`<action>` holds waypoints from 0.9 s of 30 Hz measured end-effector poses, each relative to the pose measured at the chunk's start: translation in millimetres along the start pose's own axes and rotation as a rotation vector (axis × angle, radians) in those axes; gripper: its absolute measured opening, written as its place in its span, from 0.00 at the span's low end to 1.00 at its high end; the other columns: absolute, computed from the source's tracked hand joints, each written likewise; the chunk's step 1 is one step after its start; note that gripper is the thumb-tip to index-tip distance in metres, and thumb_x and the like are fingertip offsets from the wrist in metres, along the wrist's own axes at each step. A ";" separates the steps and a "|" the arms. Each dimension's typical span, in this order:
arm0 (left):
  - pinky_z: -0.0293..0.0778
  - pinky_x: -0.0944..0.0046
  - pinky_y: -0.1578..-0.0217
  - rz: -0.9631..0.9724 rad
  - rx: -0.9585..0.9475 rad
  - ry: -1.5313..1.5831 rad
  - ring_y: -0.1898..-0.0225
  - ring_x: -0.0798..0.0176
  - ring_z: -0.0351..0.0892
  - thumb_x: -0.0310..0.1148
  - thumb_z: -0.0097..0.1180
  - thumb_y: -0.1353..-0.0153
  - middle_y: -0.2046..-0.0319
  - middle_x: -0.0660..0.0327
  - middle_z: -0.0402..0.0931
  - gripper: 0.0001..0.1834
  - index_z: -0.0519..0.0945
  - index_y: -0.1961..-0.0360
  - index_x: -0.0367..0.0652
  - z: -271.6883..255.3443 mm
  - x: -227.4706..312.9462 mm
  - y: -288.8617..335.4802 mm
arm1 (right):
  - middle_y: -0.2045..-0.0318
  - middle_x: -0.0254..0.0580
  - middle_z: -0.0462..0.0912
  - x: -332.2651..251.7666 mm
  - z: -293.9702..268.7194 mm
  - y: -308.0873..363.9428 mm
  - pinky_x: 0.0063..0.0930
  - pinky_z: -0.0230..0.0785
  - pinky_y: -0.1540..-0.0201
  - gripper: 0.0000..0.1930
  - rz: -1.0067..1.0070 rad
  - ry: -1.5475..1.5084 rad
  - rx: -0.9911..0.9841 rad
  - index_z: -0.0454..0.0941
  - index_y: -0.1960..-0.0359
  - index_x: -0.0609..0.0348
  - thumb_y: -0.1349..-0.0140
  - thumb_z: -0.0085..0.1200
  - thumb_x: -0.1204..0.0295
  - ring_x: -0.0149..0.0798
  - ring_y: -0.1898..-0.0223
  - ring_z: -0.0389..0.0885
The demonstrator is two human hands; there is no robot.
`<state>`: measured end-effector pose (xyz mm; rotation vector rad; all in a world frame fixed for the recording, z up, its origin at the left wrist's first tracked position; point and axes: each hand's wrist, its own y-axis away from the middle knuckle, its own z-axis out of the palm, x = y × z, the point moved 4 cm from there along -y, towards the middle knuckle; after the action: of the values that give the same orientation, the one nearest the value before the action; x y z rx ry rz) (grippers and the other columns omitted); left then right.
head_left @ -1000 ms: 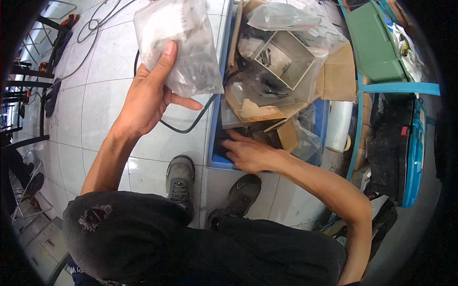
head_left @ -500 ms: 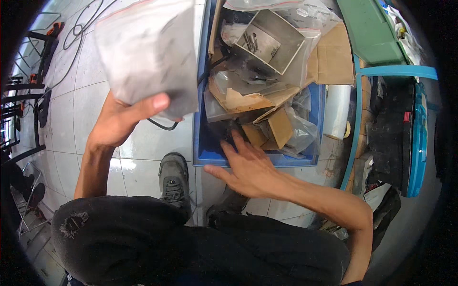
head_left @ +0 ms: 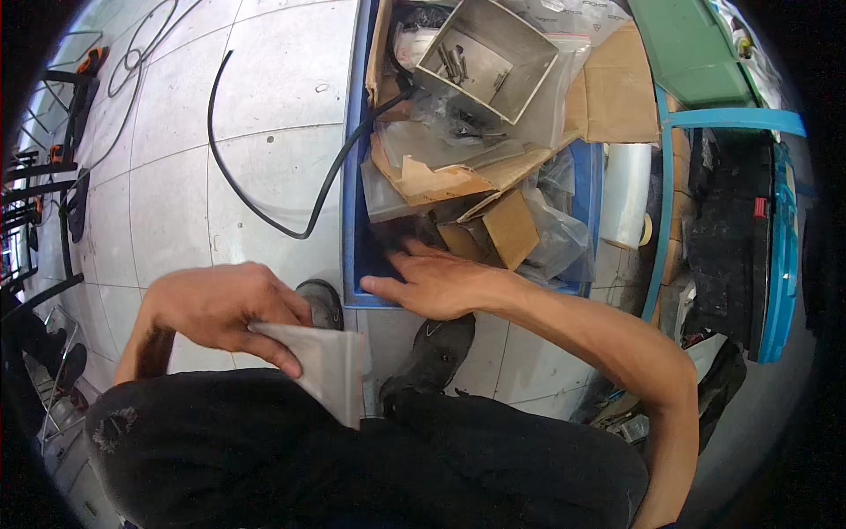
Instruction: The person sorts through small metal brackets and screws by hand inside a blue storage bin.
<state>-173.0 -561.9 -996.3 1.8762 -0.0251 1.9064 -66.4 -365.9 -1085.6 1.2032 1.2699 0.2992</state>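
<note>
My left hand [head_left: 233,309] pinches a whitish plastic zip bag [head_left: 326,366] above my lap, its red-edged side turned toward the right. My right hand [head_left: 432,282] reaches over the near wall of a blue bin [head_left: 349,198], thumb spread at the corner. Its fingers point down into the dark part of the bin, and their tips are partly in shadow. Next to them lie a small open cardboard box [head_left: 511,229] and a torn piece of cardboard [head_left: 441,181]. Farther back, an open grey box [head_left: 489,62] holds several small metal pins.
Clear plastic bags [head_left: 560,234] and a cardboard flap [head_left: 617,88] fill the bin. A black cable [head_left: 300,234] curves out over the tiles. Right of the bin stand a white roll [head_left: 624,194], a blue frame [head_left: 736,119] and a green container [head_left: 692,53]. Black metal racks [head_left: 53,185] line the left.
My left hand has brought the bag down from above the floor to my lap, and it now appears edge-on. My right hand has shifted slightly left and stays at the bin's near corner.
</note>
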 end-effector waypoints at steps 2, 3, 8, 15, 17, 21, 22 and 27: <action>0.82 0.54 0.60 -0.088 -0.073 -0.070 0.60 0.53 0.88 0.36 0.68 0.34 0.57 0.50 0.87 0.14 0.87 0.52 0.39 10.0 2.7 -2.1 | 0.22 0.74 0.47 -7.4 -0.3 -1.8 0.45 0.43 0.19 0.50 0.041 0.012 0.027 0.54 0.23 0.73 0.25 0.31 0.33 0.63 0.19 0.45; 0.82 0.52 0.59 -0.249 -0.157 -0.231 0.58 0.53 0.88 0.34 0.65 0.33 0.58 0.49 0.87 0.15 0.85 0.48 0.40 13.4 5.4 1.1 | 0.21 0.71 0.47 -7.7 -1.5 -2.3 0.45 0.43 0.19 0.50 0.081 0.030 0.062 0.55 0.23 0.72 0.25 0.30 0.33 0.63 0.19 0.46; 0.85 0.55 0.61 -0.259 -0.299 -0.632 0.59 0.51 0.89 0.29 0.59 0.30 0.46 0.51 0.83 0.19 0.80 0.40 0.39 16.5 28.9 -6.5 | 0.22 0.68 0.52 -2.7 -2.3 -6.5 0.47 0.43 0.19 0.48 -0.077 -0.036 -0.051 0.60 0.26 0.76 0.23 0.25 0.36 0.62 0.20 0.49; 0.84 0.52 0.63 -0.202 -0.285 -1.005 0.64 0.50 0.89 0.28 0.56 0.35 0.49 0.50 0.80 0.16 0.79 0.47 0.40 25.8 35.9 -37.5 | 0.26 0.68 0.61 -23.6 1.0 29.2 0.47 0.53 0.23 0.44 -0.082 0.094 -0.007 0.68 0.33 0.80 0.22 0.32 0.40 0.61 0.25 0.60; 0.83 0.54 0.64 -0.251 -0.364 -1.080 0.66 0.51 0.89 0.30 0.57 0.35 0.51 0.53 0.79 0.15 0.79 0.49 0.38 36.1 36.7 -26.0 | 0.28 0.68 0.65 -35.0 6.7 34.7 0.48 0.57 0.25 0.41 -0.126 0.118 0.036 0.70 0.35 0.81 0.21 0.37 0.43 0.62 0.27 0.65; 0.78 0.48 0.51 -0.144 -0.359 -0.884 0.57 0.50 0.85 0.35 0.56 0.29 0.54 0.51 0.82 0.13 0.83 0.51 0.38 43.5 -1.5 -16.6 | 0.35 0.64 0.74 -10.6 6.8 52.1 0.47 0.68 0.33 0.28 -0.219 0.025 0.367 0.76 0.39 0.74 0.24 0.50 0.56 0.61 0.36 0.75; 0.78 0.48 0.52 0.033 -0.175 -0.712 0.56 0.48 0.85 0.35 0.55 0.28 0.56 0.50 0.83 0.12 0.83 0.53 0.37 45.2 -11.8 -9.4 | 0.37 0.62 0.77 -4.5 0.4 57.9 0.47 0.71 0.35 0.24 -0.267 0.006 0.523 0.78 0.40 0.71 0.25 0.53 0.60 0.60 0.38 0.78; 0.78 0.46 0.54 -0.159 -0.382 -0.134 0.57 0.44 0.86 0.40 0.55 0.27 0.65 0.46 0.86 0.17 0.84 0.55 0.33 24.4 7.9 -39.1 | 0.45 0.50 0.85 6.8 -19.1 77.6 0.32 0.77 0.45 0.17 -0.274 -0.202 0.576 0.83 0.47 0.67 0.38 0.66 0.78 0.41 0.47 0.86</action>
<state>-136.6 -532.5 -998.9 1.6862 -0.2571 1.5405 -47.6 -318.9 -1023.4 1.4702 1.3641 -0.4087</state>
